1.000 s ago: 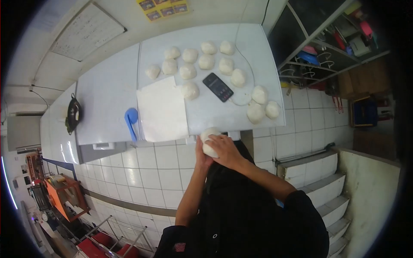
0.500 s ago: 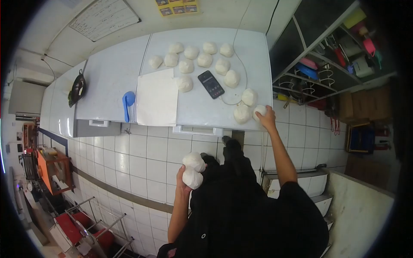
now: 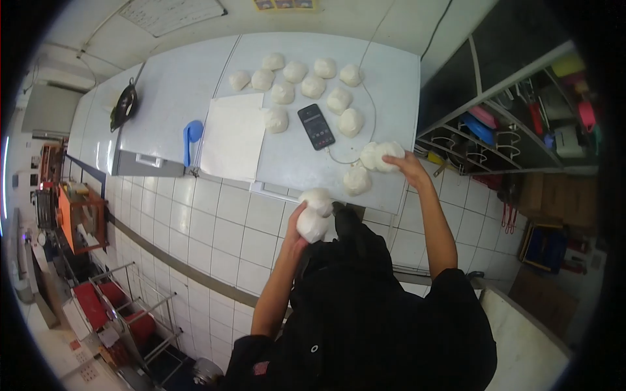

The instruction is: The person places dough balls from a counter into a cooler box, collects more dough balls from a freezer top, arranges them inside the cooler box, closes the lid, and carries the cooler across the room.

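Black top (image 3: 385, 326), loose in cut, short-sleeved; left sleeve (image 3: 249, 348) and right sleeve (image 3: 456, 290) both black, ending around the elbow. Small reddish patch (image 3: 261, 368) by the left sleeve (markings on it too small to read). Pale ring (image 3: 314, 348) at the front, dark-centred. Trousers (image 3: 362, 251) dark too, blending into the top. Left hand (image 3: 298, 231) and right hand (image 3: 411, 169) bare.

**Layout from my end**

On my feed the phone (image 3: 316, 127) sits toward the right of the worktop (image 3: 297, 166), most of the bundles (image 3: 313, 86) behind it, one on each side, another front-right. Left of the phone there's a sheet (image 3: 231, 138), then a scoop (image 3: 193, 132), then the pan (image 3: 125, 106) at the far left. Shelves (image 3: 476, 94) are off to the right.
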`<state>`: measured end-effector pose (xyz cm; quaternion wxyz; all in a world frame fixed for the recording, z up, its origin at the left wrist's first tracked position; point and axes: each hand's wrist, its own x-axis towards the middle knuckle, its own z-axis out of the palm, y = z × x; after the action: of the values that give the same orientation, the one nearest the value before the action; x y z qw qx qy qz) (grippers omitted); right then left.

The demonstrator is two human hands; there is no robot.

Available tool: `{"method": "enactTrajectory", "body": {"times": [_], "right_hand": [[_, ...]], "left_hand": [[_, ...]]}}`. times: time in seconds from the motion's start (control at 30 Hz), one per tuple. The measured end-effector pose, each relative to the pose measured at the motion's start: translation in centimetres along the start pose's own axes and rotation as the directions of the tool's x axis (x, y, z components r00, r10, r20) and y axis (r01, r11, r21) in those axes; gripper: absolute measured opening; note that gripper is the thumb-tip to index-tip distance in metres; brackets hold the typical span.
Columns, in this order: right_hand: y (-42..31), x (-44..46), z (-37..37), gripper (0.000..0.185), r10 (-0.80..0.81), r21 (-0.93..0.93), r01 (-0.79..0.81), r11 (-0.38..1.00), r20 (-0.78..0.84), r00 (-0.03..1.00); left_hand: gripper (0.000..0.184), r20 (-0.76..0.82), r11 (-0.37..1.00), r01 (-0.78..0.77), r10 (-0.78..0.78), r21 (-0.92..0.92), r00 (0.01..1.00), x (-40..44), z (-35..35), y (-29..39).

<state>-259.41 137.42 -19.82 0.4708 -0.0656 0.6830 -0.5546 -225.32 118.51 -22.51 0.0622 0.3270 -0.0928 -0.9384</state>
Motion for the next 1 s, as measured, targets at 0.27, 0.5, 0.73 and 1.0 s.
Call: {"method": "enactTrajectory", "body": {"times": [0.27,0.5,0.73,1.0], "right_hand": [[1.1,5.6,4.8,0.043,-0.035,-0.309,0.080,0.948,0.150,0.988],[5.8,3.3,1.2,0.057,-0.102,0.149,0.078,0.986,0.166,0.981],[10.9,0.8,3.3,0.078,-0.104,0.742,-0.181,0.645,0.321,0.942],[14.4,-0.9,5.7,0.079,-0.093,0.662,-0.176,0.728,0.351,0.932]], "left_hand": [[0.045,-0.084,0.985,0.081,-0.069,0.153,0.994,11.6,-0.2,-5.2],[0.057,0.182,0.987,-0.078,0.052,0.137,0.982,9.0,3.2,-4.2],[0.056,0.213,0.992,0.003,-0.030,0.124,0.977,10.4,1.2,-3.6],[0.051,0.312,0.955,0.258,-0.292,0.145,0.904,9.1,-3.3,-1.1]]}}
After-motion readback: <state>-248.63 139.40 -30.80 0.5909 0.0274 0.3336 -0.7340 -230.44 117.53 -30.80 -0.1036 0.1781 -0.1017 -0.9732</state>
